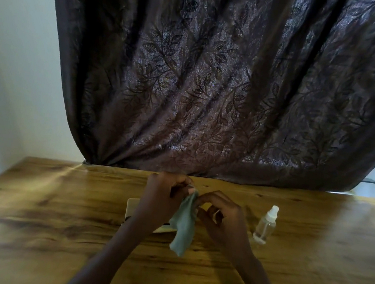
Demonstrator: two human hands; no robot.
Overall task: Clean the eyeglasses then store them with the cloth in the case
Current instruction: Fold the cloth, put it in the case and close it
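Note:
Both hands meet above the table's middle. My left hand is curled, with a thin dark piece showing between its fingers that looks like part of the eyeglasses; the rest of them is hidden. A grey-green cloth hangs down from where the hands meet. My right hand pinches the cloth's top edge with its fingertips, right against my left thumb. A cream case lies on the table under my left wrist, mostly covered by it.
A small clear spray bottle with a white cap stands just right of my right hand. The wooden table reaches back to a dark patterned curtain. A pale wall is on the left.

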